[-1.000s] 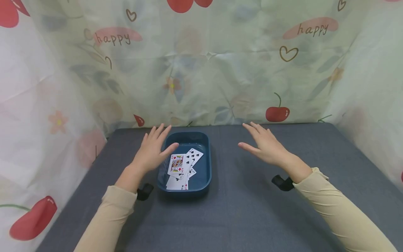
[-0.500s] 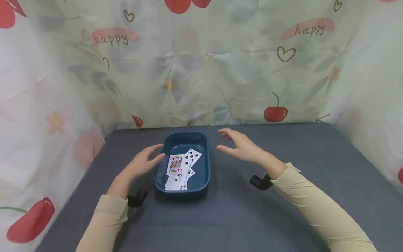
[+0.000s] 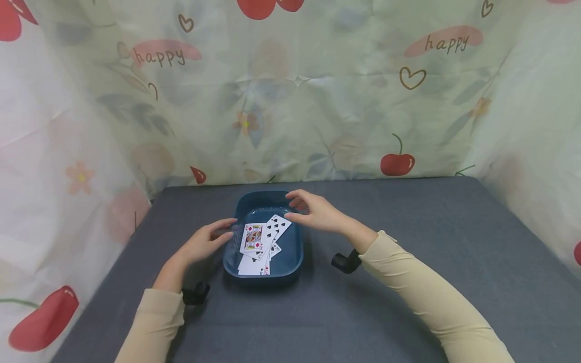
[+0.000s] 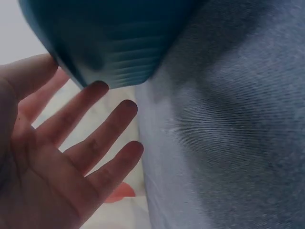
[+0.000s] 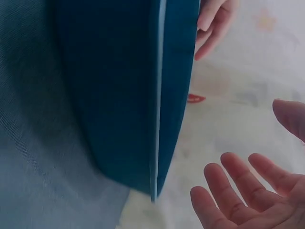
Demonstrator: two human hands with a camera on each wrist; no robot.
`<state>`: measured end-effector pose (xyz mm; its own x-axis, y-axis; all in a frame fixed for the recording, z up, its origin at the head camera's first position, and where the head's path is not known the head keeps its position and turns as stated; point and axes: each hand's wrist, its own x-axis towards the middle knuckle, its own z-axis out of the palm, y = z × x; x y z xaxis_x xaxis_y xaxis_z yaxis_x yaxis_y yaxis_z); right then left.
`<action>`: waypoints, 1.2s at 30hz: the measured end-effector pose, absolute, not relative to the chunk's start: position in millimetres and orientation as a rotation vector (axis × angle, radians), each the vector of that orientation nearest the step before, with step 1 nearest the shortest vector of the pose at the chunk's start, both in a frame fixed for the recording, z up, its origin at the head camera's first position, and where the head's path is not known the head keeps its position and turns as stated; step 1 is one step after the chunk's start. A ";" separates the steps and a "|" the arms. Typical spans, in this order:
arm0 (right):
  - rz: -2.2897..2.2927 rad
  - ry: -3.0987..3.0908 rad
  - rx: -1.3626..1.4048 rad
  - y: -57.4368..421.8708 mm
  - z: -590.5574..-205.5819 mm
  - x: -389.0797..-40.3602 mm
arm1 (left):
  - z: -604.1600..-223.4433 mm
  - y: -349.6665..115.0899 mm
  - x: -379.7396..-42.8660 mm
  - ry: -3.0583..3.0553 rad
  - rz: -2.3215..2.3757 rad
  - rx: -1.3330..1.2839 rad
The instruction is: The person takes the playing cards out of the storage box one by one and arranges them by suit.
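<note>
A dark blue rectangular tray stands on the grey cloth, left of centre in the head view. Overlapping playing cards lie face up inside it: a face card of diamonds, a spades card and others partly covered. My left hand is at the tray's left side, thumb and fingers spread. In the left wrist view its fingertips come right up to the tray wall; whether they touch cannot be told. Over the far right rim hovers my right hand, fingers loosely bent, holding nothing. The right wrist view shows it apart from the wall.
Grey cloth covers the table around the tray. Behind it hangs a patterned curtain with cherries and hearts, with more fabric at the left side. A black camera mount sits under each wrist.
My right hand has travelled left to the tray's far right rim, its fingers bending more. My left hand has dropped and drawn back to the left rim. Tray and cards stay put.
</note>
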<state>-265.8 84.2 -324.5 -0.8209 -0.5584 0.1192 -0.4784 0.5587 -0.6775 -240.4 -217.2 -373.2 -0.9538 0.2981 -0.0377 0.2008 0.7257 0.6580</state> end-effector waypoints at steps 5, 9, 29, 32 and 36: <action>-1.193 2.600 -0.888 64.5 -325.1 -271.3 | -377.0 -218.5 -239.9 2.747 1.097 0.401; -1.245 2.561 -0.879 48.0 -324.2 -275.5 | -378.1 -219.1 -241.3 2.733 1.116 0.381; -1.324 2.507 -0.561 -11.2 -347.6 -305.2 | -378.1 -220.8 -244.1 2.702 1.167 0.390; -1.283 2.527 -0.515 -17.0 -353.1 -305.8 | -377.6 -220.6 -243.3 2.702 1.169 0.390; -1.200 2.551 -0.471 -22.4 -360.8 -305.6 | -378.5 -220.4 -242.8 2.694 1.174 0.353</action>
